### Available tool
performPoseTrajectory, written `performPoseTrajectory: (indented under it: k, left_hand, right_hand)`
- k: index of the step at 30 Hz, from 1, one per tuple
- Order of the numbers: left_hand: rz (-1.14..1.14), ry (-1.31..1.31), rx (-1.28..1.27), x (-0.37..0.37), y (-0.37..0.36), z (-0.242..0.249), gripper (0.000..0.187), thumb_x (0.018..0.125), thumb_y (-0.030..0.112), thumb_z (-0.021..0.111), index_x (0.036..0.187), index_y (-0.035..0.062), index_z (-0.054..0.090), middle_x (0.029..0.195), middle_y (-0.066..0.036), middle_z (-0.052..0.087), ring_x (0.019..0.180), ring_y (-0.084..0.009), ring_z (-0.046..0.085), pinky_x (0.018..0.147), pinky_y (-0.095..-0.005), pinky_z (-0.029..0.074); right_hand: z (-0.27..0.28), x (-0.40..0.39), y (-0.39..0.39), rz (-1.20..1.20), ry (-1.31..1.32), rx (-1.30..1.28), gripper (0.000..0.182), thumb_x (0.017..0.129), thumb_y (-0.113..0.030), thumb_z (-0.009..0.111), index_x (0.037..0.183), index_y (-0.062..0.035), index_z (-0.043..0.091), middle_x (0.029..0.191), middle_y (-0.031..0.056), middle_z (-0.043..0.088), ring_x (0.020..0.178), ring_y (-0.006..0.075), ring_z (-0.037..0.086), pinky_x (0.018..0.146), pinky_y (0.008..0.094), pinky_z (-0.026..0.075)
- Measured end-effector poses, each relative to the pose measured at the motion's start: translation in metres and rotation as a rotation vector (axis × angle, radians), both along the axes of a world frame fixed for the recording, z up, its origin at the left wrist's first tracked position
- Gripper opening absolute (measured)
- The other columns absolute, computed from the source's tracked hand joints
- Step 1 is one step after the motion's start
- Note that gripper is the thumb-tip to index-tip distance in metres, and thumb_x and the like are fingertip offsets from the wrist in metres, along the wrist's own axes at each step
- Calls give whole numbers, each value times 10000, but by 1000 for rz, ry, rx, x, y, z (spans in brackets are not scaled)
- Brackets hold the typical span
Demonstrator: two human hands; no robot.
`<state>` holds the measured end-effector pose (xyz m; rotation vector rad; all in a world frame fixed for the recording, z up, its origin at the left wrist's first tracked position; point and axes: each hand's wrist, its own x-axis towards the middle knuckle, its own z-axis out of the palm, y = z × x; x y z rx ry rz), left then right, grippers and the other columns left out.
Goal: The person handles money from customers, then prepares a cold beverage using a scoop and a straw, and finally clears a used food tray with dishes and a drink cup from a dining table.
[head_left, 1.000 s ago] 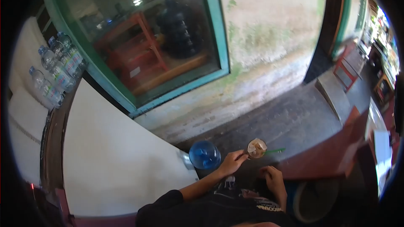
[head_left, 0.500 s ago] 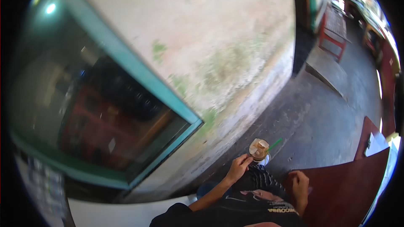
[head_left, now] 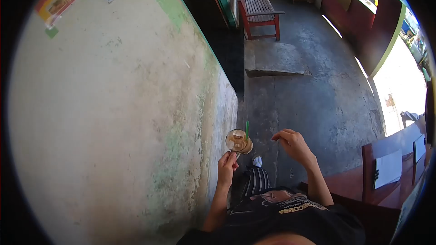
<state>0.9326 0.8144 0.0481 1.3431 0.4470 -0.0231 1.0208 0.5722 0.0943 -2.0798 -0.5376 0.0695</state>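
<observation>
My left hand (head_left: 226, 168) is closed on the handle of a glass mug (head_left: 238, 143). The mug holds a light brown drink with ice, and a green straw (head_left: 247, 129) leans out of it. It is upright, in front of my body, close to the wall's edge. To the right of the mug my right hand (head_left: 293, 144) is raised in the air, apart from the mug, with its fingers loosely bent and somewhat apart and nothing in them.
A stained wall (head_left: 150, 109) runs along the left. Ahead are a dark doorway (head_left: 227, 45), a low concrete ramp (head_left: 274, 59) and a red-framed bench (head_left: 259, 7). At the right is a dark red table (head_left: 340, 182) with a clipboard (head_left: 388, 170) beside it.
The view has turned right, so the window is gone and the bench and ramp show more fully. The mug and my left hand appear further left; my right hand is raised further forward.
</observation>
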Motion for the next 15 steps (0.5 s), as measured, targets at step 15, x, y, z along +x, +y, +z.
performPoseTrajectory:
  k: [15]
  left_hand:
    - [-97, 17, 0, 468, 67, 17, 253, 918, 263, 529, 726, 108, 474, 661, 32, 424, 575, -77, 446, 516, -222, 343]
  right_hand:
    - [-205, 312, -61, -444, 400, -290, 234, 731, 5, 467, 818, -28, 681, 735, 124, 671, 712, 267, 659, 676, 350, 514]
